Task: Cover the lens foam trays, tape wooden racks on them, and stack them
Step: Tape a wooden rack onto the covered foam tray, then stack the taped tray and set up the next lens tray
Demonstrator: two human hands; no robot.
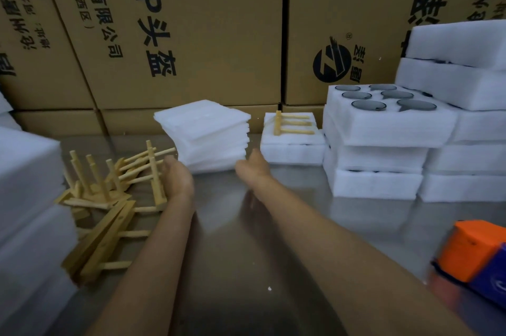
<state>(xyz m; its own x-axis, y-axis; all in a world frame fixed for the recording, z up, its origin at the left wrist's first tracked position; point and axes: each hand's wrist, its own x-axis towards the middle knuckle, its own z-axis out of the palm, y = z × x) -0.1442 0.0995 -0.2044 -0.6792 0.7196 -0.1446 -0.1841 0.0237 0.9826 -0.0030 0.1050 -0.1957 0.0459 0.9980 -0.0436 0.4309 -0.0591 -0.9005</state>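
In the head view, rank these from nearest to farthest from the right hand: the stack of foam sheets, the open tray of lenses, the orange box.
From the right hand:
1. Stack of foam sheets, just left of it, at the fingertips.
2. Open tray of lenses, to the right, atop a foam stack.
3. Orange box, near right table edge.

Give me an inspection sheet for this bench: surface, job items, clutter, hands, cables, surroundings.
Surface: shiny metal table, reflective, a white crumb near the front.
Job's things: stack of foam sheets at centre; pile of wooden racks at left; open foam tray showing six lenses, on top of a stack; covered tray with rack beside it.
Clutter: orange and blue box at the right edge.
Hands: left hand and right hand reach toward the foam sheets; grip unclear.
Cables: nothing seen.
Surroundings: printed cardboard boxes behind; more foam at the left edge.
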